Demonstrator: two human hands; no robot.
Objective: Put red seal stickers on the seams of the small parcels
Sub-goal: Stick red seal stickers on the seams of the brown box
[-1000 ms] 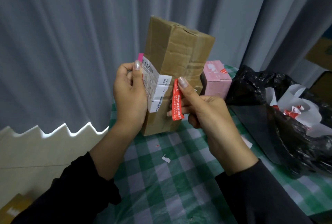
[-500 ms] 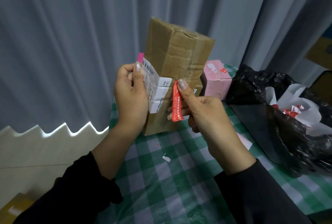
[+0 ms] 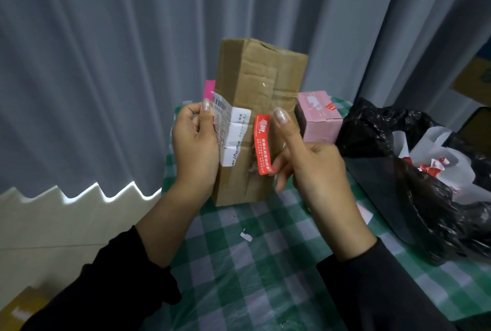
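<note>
A tall brown cardboard parcel (image 3: 255, 86) stands upright in the middle of the view, above the green checked tablecloth (image 3: 239, 272). My left hand (image 3: 195, 147) grips its left edge, thumb on the white shipping label (image 3: 233, 136). A red seal sticker (image 3: 261, 144) hangs upright in front of the parcel's face. My right hand (image 3: 308, 160) holds it by its lower end, thumb raised beside it. I cannot tell if the sticker touches the cardboard. A small pink parcel (image 3: 318, 118) with a red sticker on top sits behind on the right.
A black plastic bag (image 3: 414, 197) holding white and red paper scraps lies at the right on the table. Small paper bits (image 3: 245, 236) dot the cloth. Grey curtains (image 3: 106, 65) hang behind. A brown box (image 3: 18, 312) shows at the bottom left corner.
The red sticker has turned to face me flat, and my right thumb has come off it to stand beside it. The parcel and my left hand stay about where they were.
</note>
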